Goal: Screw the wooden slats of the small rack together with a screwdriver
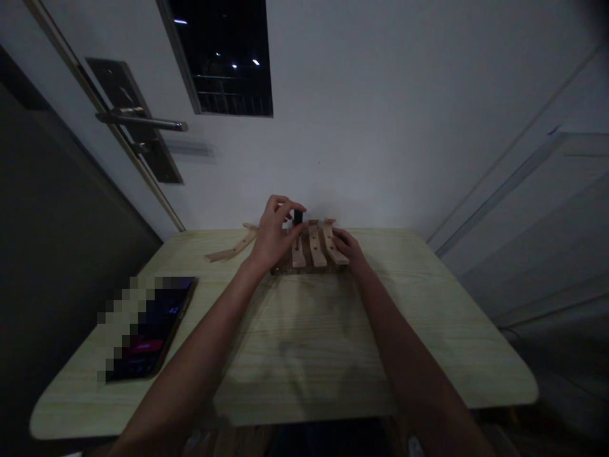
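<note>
My left hand (278, 228) pinches the black handle of a small screwdriver (298, 217) between thumb and fingers. Its thin shaft points down at the leftmost of three curved, pale wooden pieces standing side by side, where the tip is hard to make out. The middle curved piece (316, 244) and the right curved piece (335, 244) have dark holes along them. All three rest on a dark wooden base (309, 270). My right hand (349, 246) is closed around the base's right end, beside the right piece, its fingertips partly hidden.
Another curved wooden piece (233, 251) lies on the table to the left of my left hand. A phone (166, 324) with a lit screen is at the table's left side. Behind the pale wood-grain table (442, 330) stands a white door (356, 114) with a metal handle (152, 122).
</note>
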Demonstrator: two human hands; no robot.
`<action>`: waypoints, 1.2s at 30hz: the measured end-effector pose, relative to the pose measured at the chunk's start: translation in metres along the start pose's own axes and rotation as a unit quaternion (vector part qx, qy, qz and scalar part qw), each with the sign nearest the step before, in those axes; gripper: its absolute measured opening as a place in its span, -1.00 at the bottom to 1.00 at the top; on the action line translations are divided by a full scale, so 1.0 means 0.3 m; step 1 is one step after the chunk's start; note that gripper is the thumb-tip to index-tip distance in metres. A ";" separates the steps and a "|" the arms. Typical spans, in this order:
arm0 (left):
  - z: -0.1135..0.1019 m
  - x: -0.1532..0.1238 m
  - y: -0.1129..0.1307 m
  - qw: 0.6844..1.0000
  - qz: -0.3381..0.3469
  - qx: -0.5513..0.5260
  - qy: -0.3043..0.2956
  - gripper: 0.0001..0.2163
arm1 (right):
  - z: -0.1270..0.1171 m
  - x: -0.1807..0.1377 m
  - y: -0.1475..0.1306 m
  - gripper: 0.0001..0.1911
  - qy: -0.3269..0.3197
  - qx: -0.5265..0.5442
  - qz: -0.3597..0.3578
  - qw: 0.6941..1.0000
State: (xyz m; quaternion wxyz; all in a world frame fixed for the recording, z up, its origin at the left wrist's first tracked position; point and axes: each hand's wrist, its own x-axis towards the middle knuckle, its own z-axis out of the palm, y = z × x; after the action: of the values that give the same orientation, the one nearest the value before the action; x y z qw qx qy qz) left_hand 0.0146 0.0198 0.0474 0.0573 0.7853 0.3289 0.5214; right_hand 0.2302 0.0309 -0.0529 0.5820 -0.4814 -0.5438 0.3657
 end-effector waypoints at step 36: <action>0.002 -0.002 0.008 1.000 0.014 -0.001 -0.025 -0.72 | 0.002 0.000 0.001 -0.47 0.009 0.001 -0.007 1.000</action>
State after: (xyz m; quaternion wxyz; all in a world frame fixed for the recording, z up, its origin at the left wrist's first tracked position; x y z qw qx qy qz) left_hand 0.0161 0.0176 0.0476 0.0589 0.8028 0.3158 0.5023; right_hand 0.2297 0.0311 -0.0532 0.5899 -0.4802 -0.5413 0.3583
